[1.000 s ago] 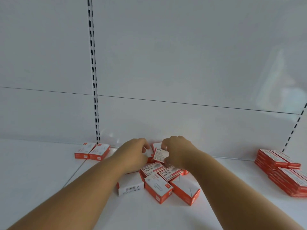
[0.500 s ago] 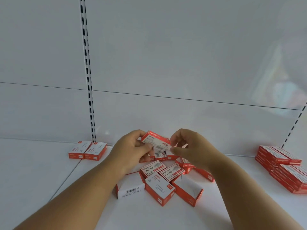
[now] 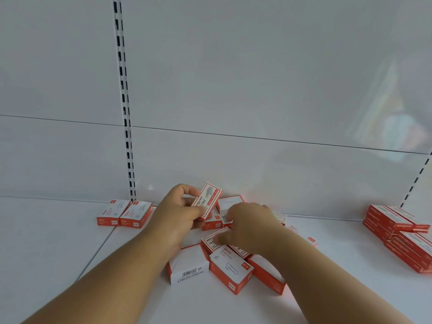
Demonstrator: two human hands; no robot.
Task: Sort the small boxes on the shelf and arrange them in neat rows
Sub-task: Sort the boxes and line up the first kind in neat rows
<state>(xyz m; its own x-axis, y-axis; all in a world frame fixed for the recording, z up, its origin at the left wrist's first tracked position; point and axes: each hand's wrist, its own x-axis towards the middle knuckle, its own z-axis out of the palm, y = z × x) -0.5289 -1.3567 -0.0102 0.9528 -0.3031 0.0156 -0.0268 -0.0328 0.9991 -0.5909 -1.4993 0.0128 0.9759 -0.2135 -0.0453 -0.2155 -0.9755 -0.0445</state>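
Observation:
A jumbled pile of small red-and-white boxes (image 3: 230, 268) lies on the white shelf (image 3: 58, 265) in front of me. My left hand (image 3: 180, 210) holds one flat box (image 3: 207, 200) tilted above the back of the pile. My right hand (image 3: 247, 226) reaches down onto the pile, thumb on a flat box (image 3: 210, 240) and fingers over another; whether it grips one is hidden. Two boxes (image 3: 124, 213) sit side by side at the back left.
Neat stacks of flat red boxes (image 3: 399, 235) stand at the far right of the shelf. The white back panel carries slotted uprights (image 3: 125, 113) at left and right. A shelf seam runs diagonally at lower left.
My right hand has let go of the raised box and dropped onto the pile. My left hand now holds that box alone, turned more upright.

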